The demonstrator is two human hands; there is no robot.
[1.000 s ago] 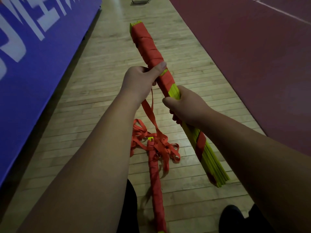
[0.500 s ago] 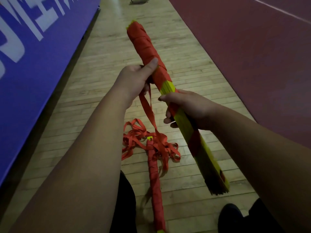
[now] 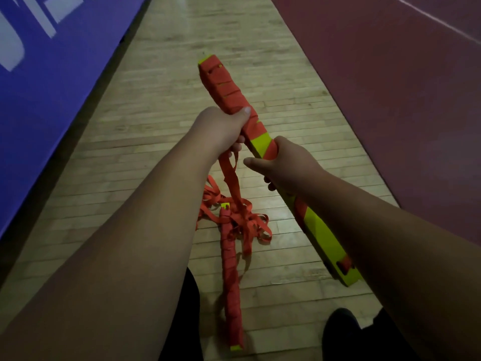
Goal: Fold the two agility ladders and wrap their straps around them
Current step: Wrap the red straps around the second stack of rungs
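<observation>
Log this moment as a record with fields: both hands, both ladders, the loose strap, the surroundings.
left hand: grips the held ladder at its wrapped far part, thumb across the strap turns
right hand: grips the held ladder lower down, where the wrapping ends
held ladder: folded, yellow-green, red strap wound over its far half, near half mostly bare
loose strap: hangs from the left hand into a tangle on the wooden floor
floor ladder: lies on the floor, strap-wrapped along its length
surroundings: blue panel left, red court right
</observation>
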